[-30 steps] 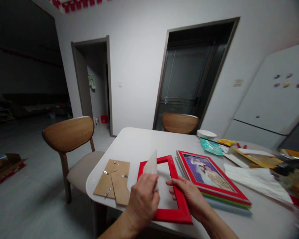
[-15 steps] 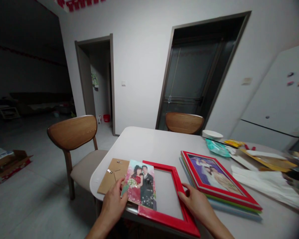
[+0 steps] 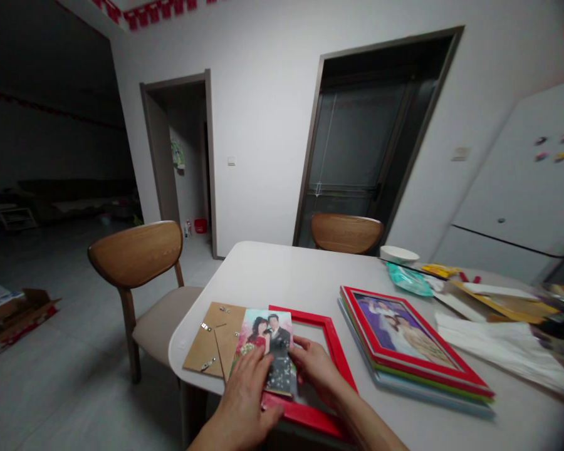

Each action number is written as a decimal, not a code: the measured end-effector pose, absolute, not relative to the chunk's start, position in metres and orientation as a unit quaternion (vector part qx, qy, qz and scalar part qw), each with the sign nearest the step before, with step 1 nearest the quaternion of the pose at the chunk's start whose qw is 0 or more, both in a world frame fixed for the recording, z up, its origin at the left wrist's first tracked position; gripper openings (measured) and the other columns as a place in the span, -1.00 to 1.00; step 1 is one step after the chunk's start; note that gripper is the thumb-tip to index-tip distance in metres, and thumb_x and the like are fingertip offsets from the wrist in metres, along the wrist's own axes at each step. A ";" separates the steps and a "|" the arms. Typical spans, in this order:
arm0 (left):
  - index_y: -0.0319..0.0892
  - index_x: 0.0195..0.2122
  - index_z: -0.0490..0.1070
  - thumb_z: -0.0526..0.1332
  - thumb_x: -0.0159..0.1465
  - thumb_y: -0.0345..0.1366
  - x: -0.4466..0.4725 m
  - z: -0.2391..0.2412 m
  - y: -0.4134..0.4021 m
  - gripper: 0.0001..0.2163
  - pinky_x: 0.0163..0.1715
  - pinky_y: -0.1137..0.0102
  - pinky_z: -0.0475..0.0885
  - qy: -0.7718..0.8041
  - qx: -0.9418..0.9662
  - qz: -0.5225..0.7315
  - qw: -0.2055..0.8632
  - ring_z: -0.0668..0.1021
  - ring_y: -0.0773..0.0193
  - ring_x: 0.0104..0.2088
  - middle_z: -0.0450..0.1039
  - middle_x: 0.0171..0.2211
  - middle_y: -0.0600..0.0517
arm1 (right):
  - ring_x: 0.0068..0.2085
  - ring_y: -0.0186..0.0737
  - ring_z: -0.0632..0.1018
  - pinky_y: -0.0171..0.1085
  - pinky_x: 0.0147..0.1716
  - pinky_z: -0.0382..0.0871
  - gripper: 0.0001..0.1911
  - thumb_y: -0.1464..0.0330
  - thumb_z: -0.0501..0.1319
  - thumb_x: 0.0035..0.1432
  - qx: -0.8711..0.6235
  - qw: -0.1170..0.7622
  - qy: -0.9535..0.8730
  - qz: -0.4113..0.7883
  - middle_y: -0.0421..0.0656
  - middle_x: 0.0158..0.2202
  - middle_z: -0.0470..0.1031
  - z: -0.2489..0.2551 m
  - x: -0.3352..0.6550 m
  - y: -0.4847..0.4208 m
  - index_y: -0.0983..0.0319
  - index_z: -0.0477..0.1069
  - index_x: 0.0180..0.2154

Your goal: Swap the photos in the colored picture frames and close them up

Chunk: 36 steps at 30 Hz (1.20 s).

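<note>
An empty red picture frame lies at the near edge of the white table. A printed photo of two people rests across the frame's left side. My left hand lies flat on the photo's lower half, fingers stretched out. My right hand touches the photo's right edge inside the frame opening, fingers extended. A brown backing board with metal clips lies just left of the photo.
A stack of framed photos with a red frame on top sits to the right. Papers, a white sheet, a teal packet and a white bowl crowd the far right. Two wooden chairs stand at the table's left and far sides.
The photo went from held upright in my left hand to lying on the frame. My right hand left the frame's right rail and now touches the photo; my left hand presses flat on it.
</note>
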State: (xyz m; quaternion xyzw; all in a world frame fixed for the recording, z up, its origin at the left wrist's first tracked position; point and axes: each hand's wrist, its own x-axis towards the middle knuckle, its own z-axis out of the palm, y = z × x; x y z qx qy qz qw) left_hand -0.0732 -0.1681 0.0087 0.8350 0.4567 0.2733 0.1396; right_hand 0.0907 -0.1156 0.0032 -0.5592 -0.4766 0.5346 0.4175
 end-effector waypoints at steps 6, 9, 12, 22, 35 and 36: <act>-0.28 0.03 0.15 -0.04 -0.01 -0.57 -0.057 0.002 -0.152 -0.49 0.04 0.13 0.14 0.413 0.832 0.364 0.064 0.19 0.14 0.08 0.16 0.06 -0.15 | -0.71 -0.50 0.23 -0.47 -0.74 0.13 -0.53 0.25 0.18 -0.12 -0.460 0.517 -0.443 0.570 -0.37 -0.71 0.21 0.045 0.076 -0.130 0.32 0.27 -0.14; -0.24 0.02 0.18 -0.07 0.09 -0.52 -0.059 0.015 -0.146 -0.57 0.02 0.21 0.19 0.375 0.795 0.467 0.099 0.28 0.20 0.03 0.25 0.01 -0.11 | -0.63 -0.45 0.33 -0.43 -0.67 0.22 -0.52 0.20 0.17 -0.10 -0.430 0.547 -0.433 0.573 -0.29 -0.59 0.32 0.058 0.074 -0.137 0.28 0.25 -0.12; -0.20 -0.04 0.25 0.00 0.15 -0.41 -0.055 0.031 -0.148 -0.67 0.00 0.27 0.21 0.393 0.689 0.573 0.209 0.35 0.19 -0.03 0.33 -0.06 -0.07 | -0.49 -0.35 0.44 -0.37 -0.57 0.30 -0.52 0.20 0.19 -0.13 -0.484 0.548 -0.398 0.553 -0.15 -0.39 0.41 0.049 0.078 -0.138 0.28 0.25 -0.14; -0.27 -0.05 0.23 0.18 0.03 -0.21 -0.029 0.030 -0.157 -0.55 -0.11 0.30 0.31 0.353 0.415 0.627 0.557 0.42 0.12 -0.11 0.37 -0.13 -0.14 | -0.40 -0.24 0.51 -0.34 -0.51 0.35 -0.61 0.39 0.06 -0.15 -0.485 0.597 -0.327 0.549 -0.17 -0.37 0.51 0.030 0.123 -0.139 0.21 0.25 -0.17; -0.28 -0.02 0.21 0.23 -0.06 -0.42 -0.044 0.008 -0.173 -0.49 0.06 0.22 0.11 0.443 0.793 0.301 0.290 0.19 0.08 0.07 0.12 0.07 -0.19 | -0.39 -0.23 0.50 -0.38 -0.46 0.29 -0.63 0.38 -0.11 -0.03 -0.714 0.283 -0.604 0.214 -0.09 -0.42 0.52 0.016 0.158 -0.114 0.32 0.38 -0.27; -0.28 -0.02 0.21 0.24 -0.05 -0.41 -0.045 0.007 -0.173 -0.49 0.06 0.21 0.11 0.437 0.804 0.288 0.282 0.19 0.07 0.08 0.12 0.08 -0.20 | -0.35 -0.21 0.50 -0.36 -0.41 0.28 -0.64 0.37 -0.11 -0.02 -0.716 0.269 -0.614 0.198 -0.06 -0.39 0.51 0.017 0.156 -0.113 0.32 0.39 -0.29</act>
